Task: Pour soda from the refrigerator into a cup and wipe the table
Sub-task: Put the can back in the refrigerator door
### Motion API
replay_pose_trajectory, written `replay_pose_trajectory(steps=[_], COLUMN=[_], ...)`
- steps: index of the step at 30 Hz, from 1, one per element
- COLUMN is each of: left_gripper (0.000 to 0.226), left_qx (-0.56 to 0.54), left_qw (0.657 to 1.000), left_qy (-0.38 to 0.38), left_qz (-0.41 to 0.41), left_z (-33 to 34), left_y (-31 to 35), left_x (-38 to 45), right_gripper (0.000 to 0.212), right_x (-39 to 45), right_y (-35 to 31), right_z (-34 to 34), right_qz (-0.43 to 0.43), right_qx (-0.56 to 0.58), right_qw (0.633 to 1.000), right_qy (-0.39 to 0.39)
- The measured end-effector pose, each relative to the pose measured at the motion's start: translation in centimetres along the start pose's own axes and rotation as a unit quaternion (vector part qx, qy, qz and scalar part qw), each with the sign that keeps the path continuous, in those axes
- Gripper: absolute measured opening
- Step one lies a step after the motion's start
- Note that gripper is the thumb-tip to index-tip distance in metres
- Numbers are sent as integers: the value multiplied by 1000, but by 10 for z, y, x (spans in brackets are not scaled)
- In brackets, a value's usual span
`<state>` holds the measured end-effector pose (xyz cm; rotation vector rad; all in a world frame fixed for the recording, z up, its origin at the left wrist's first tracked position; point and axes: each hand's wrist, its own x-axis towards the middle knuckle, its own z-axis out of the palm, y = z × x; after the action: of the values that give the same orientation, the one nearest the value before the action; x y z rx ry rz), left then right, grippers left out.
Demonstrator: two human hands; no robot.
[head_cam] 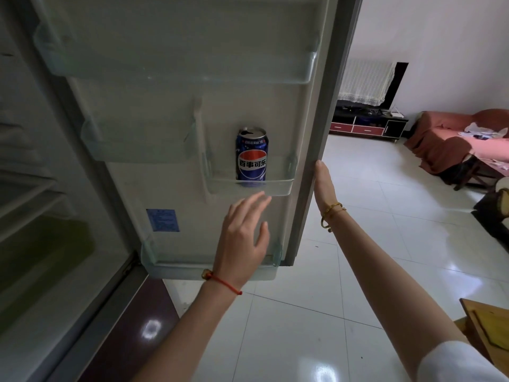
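Open refrigerator door (176,111) with a soda can in its shelf — both hands raised toward it.

From the left: the refrigerator interior, dim and blurred, then the door's inner face, where a blue soda can (251,155) stands upright in the small clear door shelf (278,187) at mid-height. Just below that shelf the left hand (243,238), red string bracelet (223,282) at the wrist, hangs with fingers spread and empty. Further right, the right hand (325,186) — gold bangle (330,213) on the wrist — lies flat, fingers together, against the door's outer edge, gripping nothing.
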<state>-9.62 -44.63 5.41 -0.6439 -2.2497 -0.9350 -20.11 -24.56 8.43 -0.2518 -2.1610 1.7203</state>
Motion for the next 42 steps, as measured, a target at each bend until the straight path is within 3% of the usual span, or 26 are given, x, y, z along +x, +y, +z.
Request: replay_pose_trajectory(steps=[6,15,26,35,42], left_gripper=[68,71,69,68,64], left_qx=[32,58,50,65,22], left_qw=[998,992,962,933,896], left_qy=[-38,32,153,201,255], left_qz=[-35,-103,-219,-293,-362], left_z=[25,39,37,1,-38], left_y=[22,49,95,104,117], left_x=[-22,-56,-93,-131,-155], right_gripper=[48,58,53,49,50], right_x=[-24,-72,-132,-187,-217], right_y=[9,30,52,58,55], right_z=[-10,-34,-70,-85,-71], right_qz=[-20,-79,-182,-302,-457], right_qx=[0,10,23,20,-12], right_qw=[1000,996,977,933,854], right_qy=[-2,-32,-109,-194,-248])
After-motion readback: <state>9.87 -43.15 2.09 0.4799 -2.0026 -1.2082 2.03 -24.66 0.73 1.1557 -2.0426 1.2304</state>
